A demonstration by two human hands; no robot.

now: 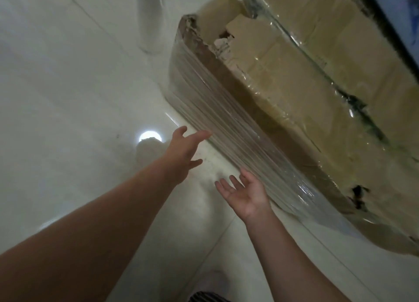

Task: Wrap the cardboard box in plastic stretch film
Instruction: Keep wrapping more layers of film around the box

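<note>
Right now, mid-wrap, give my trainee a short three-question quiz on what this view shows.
1. True or false: the left hand grips the film roll.
2. Which face of the cardboard box already carries stretch film: A) the long side facing the hands, B) none?
3. Fill in: the right hand is held with fingers ____.

Key: 1 false, both hands are empty and the roll stands on the floor beyond the box; 2 A; 3 open, beside the wrapped side.
</note>
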